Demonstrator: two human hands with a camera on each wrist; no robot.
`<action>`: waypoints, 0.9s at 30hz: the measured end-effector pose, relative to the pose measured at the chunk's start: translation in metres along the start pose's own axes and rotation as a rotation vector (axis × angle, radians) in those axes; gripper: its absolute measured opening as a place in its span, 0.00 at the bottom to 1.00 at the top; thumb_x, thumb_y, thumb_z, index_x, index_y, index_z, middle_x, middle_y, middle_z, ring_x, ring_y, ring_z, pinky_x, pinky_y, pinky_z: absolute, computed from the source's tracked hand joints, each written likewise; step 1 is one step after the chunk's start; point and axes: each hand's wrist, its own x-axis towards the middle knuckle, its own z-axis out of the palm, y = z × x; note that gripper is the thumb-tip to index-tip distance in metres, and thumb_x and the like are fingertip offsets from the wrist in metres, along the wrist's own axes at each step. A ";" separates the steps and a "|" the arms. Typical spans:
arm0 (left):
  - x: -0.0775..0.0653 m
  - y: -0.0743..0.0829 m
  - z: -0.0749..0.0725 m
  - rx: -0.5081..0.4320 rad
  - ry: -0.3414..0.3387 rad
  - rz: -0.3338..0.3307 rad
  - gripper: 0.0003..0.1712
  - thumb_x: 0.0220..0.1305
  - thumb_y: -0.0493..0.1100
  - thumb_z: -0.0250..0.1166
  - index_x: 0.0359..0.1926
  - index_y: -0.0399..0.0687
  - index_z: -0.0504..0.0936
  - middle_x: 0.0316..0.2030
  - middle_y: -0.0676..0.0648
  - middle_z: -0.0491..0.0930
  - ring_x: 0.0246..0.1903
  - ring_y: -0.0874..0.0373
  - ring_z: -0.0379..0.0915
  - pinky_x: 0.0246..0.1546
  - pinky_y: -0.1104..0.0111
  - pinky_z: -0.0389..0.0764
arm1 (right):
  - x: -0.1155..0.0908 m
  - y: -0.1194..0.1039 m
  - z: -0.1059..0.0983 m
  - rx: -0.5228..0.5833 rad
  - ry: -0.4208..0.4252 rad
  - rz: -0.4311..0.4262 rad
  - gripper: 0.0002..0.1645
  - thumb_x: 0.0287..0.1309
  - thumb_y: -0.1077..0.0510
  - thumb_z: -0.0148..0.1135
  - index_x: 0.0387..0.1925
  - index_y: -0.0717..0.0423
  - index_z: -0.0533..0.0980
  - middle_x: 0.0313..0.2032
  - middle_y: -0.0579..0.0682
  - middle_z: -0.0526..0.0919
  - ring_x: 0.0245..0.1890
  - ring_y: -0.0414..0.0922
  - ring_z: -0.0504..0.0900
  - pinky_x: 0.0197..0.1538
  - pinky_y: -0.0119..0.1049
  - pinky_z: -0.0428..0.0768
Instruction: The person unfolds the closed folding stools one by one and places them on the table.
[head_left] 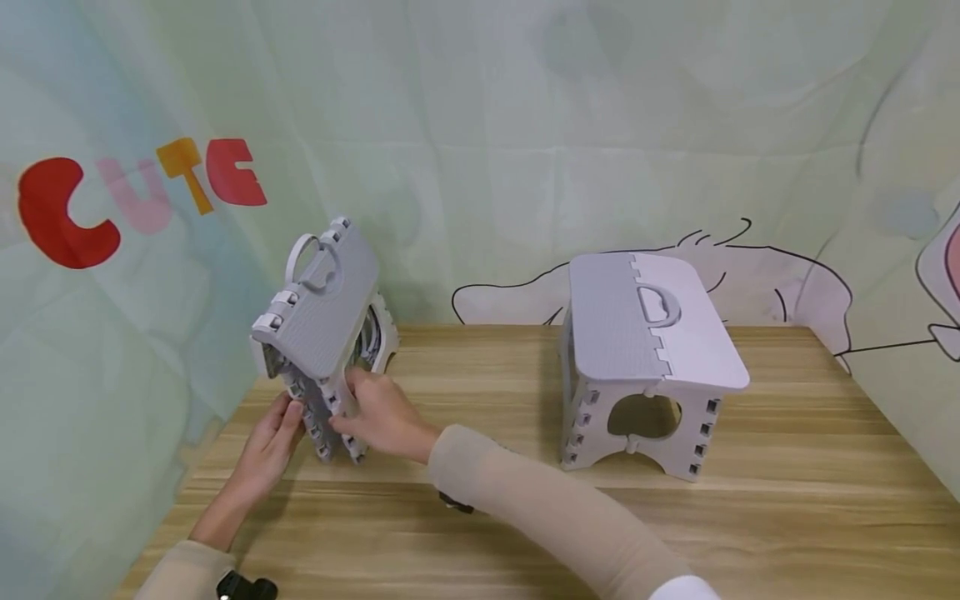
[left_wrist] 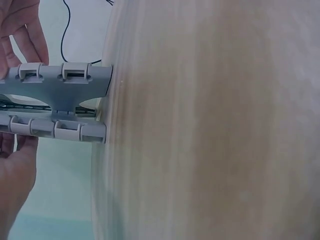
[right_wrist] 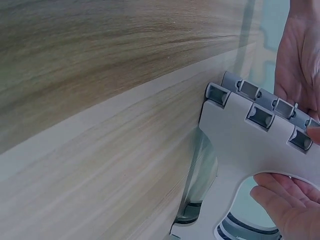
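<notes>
A grey and white folding step stool [head_left: 337,292] stands partly folded at the left of the table, its seat halves bent and its side panel narrowed at the front. My left hand [head_left: 273,442] holds the near left edge of that folded side, thumb in front. From the right, my right hand [head_left: 386,417] grips the white leg panel; in the right wrist view its fingers [right_wrist: 280,200] reach into the arched opening of the panel [right_wrist: 235,130]. The hinged edges [left_wrist: 55,130] show close together in the left wrist view, between both hands.
A second folding stool [head_left: 652,317], grey and white, stands unfolded at the right of the wooden table [head_left: 480,500]. Behind the table hangs a printed cloth backdrop [head_left: 480,167], which also runs along the left side, near my left hand.
</notes>
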 end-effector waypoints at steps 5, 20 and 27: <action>0.001 -0.001 0.000 -0.015 -0.005 -0.003 0.21 0.81 0.35 0.35 0.68 0.46 0.62 0.63 0.59 0.68 0.63 0.72 0.64 0.61 0.80 0.66 | -0.002 0.002 -0.004 0.011 -0.008 0.013 0.21 0.58 0.54 0.73 0.49 0.56 0.75 0.42 0.46 0.83 0.37 0.33 0.79 0.34 0.19 0.76; -0.002 0.001 0.000 0.028 0.026 -0.079 0.31 0.82 0.39 0.36 0.69 0.12 0.42 0.68 0.27 0.53 0.61 0.76 0.63 0.59 0.81 0.66 | -0.006 0.004 -0.011 0.053 -0.038 0.043 0.19 0.58 0.57 0.73 0.47 0.56 0.74 0.39 0.46 0.82 0.34 0.32 0.77 0.32 0.19 0.77; -0.002 0.000 0.001 0.002 0.026 -0.057 0.30 0.82 0.38 0.36 0.68 0.13 0.45 0.65 0.49 0.64 0.61 0.75 0.64 0.59 0.81 0.67 | -0.007 0.003 -0.018 0.082 -0.059 0.052 0.20 0.57 0.59 0.73 0.47 0.58 0.74 0.40 0.49 0.82 0.34 0.32 0.78 0.31 0.19 0.77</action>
